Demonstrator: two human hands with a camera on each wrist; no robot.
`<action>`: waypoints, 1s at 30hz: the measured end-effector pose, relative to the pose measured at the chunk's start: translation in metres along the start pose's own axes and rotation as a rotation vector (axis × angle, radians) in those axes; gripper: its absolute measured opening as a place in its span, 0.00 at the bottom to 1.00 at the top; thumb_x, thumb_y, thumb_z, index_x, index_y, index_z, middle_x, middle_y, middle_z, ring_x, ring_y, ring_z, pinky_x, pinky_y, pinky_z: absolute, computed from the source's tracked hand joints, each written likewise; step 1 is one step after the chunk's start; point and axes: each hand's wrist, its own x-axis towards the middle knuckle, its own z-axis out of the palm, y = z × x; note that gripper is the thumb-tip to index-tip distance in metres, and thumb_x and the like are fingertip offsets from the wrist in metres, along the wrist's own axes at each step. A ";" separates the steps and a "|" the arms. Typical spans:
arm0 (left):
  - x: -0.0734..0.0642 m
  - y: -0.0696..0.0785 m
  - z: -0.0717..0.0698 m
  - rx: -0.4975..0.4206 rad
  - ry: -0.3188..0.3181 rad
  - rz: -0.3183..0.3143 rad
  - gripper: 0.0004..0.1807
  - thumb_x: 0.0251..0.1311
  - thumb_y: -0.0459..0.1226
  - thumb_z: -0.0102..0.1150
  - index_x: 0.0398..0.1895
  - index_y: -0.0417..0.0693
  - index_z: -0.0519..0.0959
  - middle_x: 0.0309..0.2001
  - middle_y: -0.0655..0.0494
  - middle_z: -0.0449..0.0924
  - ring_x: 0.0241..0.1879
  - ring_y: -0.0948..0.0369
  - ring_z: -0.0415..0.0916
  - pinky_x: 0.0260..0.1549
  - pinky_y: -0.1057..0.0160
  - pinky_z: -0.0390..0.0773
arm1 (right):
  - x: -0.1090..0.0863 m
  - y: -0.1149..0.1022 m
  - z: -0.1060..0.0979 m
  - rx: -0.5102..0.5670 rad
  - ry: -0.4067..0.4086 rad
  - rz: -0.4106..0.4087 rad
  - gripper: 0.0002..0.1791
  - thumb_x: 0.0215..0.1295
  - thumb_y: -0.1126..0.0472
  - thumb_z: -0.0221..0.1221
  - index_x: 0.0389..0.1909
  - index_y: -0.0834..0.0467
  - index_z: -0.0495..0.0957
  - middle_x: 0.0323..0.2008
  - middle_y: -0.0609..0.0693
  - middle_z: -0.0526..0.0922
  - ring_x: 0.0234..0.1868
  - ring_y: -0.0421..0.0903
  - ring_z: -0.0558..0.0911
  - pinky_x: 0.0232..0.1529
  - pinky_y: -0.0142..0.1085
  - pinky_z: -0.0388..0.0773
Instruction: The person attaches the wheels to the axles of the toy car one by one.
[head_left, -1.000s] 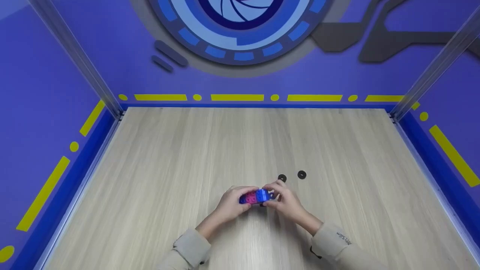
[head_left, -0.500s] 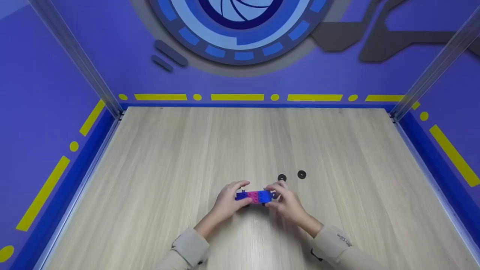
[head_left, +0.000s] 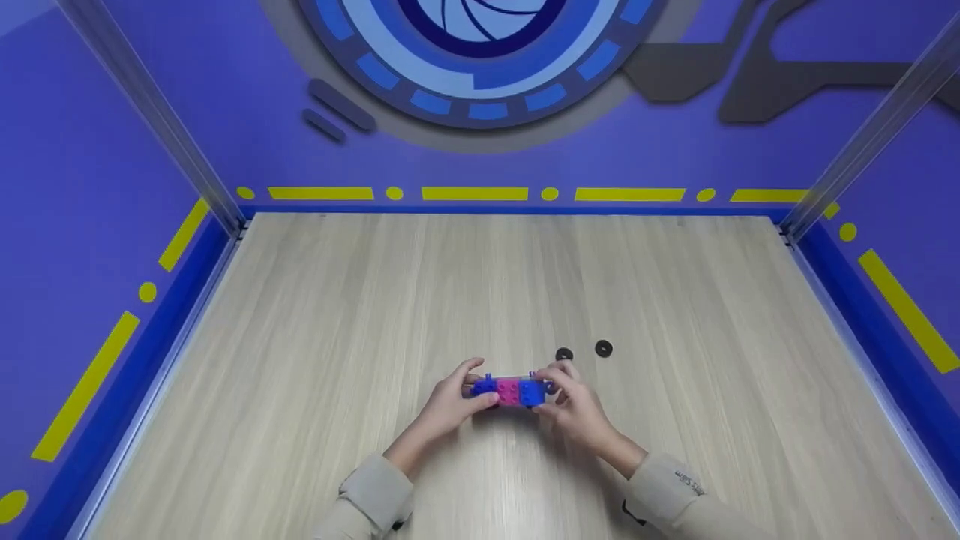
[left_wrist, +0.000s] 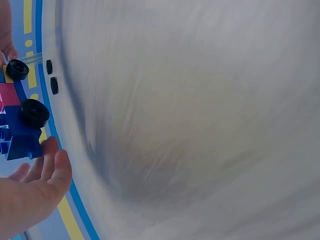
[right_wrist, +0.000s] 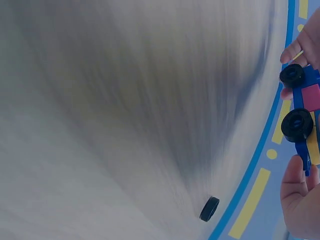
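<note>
One blue-and-pink toy car is being gripped by half-curled left hand and right hand, near two black wheels.

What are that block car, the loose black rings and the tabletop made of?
Block car: probably hard, smooth moulded plastic, given its bright, even colours and studs. Loose black rings: dull-looking, perhaps rubber or plastic; their tyre-like shape hints at rubber. Tabletop: satin-looking; pale wood-grain streaks with soft glare suggest laminate or wood.

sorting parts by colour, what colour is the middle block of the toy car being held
Pink; the middle block shows best in the head view.
</note>
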 end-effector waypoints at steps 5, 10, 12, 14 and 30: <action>0.001 -0.001 0.000 -0.009 0.000 -0.010 0.36 0.52 0.47 0.58 0.62 0.42 0.59 0.46 0.46 0.73 0.45 0.54 0.73 0.45 0.55 0.71 | -0.002 0.000 0.001 -0.024 0.011 -0.018 0.22 0.42 0.72 0.64 0.39 0.52 0.74 0.41 0.47 0.68 0.36 0.42 0.73 0.30 0.34 0.74; 0.001 0.000 0.000 -0.033 0.008 -0.012 0.36 0.51 0.45 0.59 0.62 0.42 0.59 0.45 0.47 0.73 0.43 0.55 0.73 0.45 0.57 0.72 | -0.003 0.000 0.002 -0.029 0.013 -0.028 0.22 0.42 0.73 0.64 0.40 0.53 0.74 0.41 0.47 0.68 0.36 0.43 0.73 0.29 0.32 0.74; 0.000 0.000 0.000 -0.045 0.019 -0.001 0.36 0.51 0.45 0.60 0.61 0.42 0.59 0.44 0.47 0.73 0.42 0.56 0.73 0.44 0.58 0.72 | -0.003 0.000 0.002 -0.025 0.013 -0.039 0.22 0.42 0.73 0.64 0.40 0.53 0.73 0.41 0.47 0.68 0.36 0.43 0.73 0.28 0.33 0.73; 0.000 0.000 0.000 -0.059 0.033 0.018 0.36 0.50 0.44 0.61 0.60 0.40 0.60 0.43 0.47 0.73 0.41 0.57 0.73 0.42 0.59 0.73 | -0.003 0.000 0.002 -0.014 0.011 -0.042 0.23 0.42 0.73 0.64 0.40 0.54 0.72 0.41 0.47 0.68 0.36 0.43 0.72 0.28 0.32 0.73; -0.002 0.004 0.003 -0.031 0.091 0.069 0.30 0.45 0.43 0.64 0.53 0.43 0.69 0.47 0.48 0.74 0.48 0.56 0.71 0.45 0.64 0.73 | -0.002 0.005 -0.006 0.170 -0.123 0.205 0.31 0.49 0.59 0.63 0.55 0.63 0.67 0.45 0.55 0.74 0.41 0.49 0.73 0.35 0.30 0.71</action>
